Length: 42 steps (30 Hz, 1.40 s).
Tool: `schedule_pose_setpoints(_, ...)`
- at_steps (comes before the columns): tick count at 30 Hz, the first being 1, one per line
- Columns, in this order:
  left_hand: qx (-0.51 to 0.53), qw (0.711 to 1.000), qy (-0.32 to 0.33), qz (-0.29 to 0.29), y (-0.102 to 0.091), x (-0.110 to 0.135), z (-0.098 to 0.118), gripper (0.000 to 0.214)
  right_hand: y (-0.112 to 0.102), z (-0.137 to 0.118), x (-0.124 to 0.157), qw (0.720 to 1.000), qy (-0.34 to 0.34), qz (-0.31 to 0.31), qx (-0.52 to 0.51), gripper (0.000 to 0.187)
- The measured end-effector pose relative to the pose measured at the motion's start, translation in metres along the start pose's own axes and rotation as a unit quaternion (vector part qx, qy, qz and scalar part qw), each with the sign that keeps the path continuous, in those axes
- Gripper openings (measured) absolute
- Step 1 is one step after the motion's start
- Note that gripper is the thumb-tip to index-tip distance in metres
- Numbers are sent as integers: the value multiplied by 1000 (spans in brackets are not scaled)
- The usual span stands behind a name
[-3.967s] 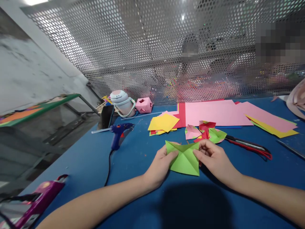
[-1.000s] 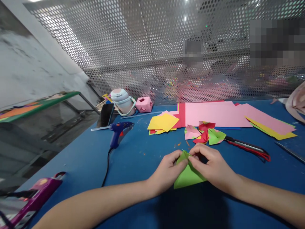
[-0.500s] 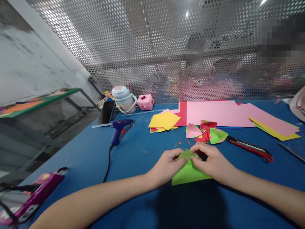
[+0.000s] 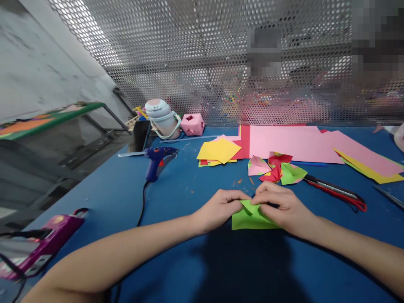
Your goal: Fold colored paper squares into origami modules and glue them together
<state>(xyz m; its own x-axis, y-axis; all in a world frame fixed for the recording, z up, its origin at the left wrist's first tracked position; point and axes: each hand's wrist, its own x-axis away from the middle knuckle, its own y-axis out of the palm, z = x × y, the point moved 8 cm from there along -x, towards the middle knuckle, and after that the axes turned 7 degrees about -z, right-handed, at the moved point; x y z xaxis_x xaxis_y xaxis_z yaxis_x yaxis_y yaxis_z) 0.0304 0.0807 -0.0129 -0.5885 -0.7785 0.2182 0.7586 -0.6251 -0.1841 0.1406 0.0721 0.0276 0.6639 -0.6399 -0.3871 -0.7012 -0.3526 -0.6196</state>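
head view | text: none legible | labels, brands: none legible | numbers, signs: none legible

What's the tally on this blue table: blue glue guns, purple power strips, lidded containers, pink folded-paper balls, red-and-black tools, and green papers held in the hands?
Blue glue gun: 1
Purple power strip: 1
Lidded container: 1
Pink folded-paper ball: 1
Red-and-black tool: 1
Green paper between left hand and right hand: 1
Total: 6
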Motion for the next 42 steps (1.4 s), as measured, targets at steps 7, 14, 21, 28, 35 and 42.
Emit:
schedule_pose_setpoints(7,20,1000,-6,-11,1,-1,0,32,7,-8,6,991,-72,-70,90,25)
schedule_pose_setpoints(14,40,999,1,-17,2,-1,1,34,9,-12,7,979,-89,-108,148,27)
schedule_pose_setpoints(21,19,1000,-12,-16,3,0,-3,38,8,-15,8,983,-97,-87,132,22)
schedule_pose_setpoints(28,46,999,-4,-23,5,1,-3,34,5,-11,3,996,-40,-54,61,22)
schedule_pose_setpoints(35,17,999,-9,-26,7,3,-1,26,4,-1,2,998,41,-37,40,16)
schedule_pose_setpoints(42,-79,996,37,-31,6,5,7,32,4,-3,2,997,51,-22,48,13)
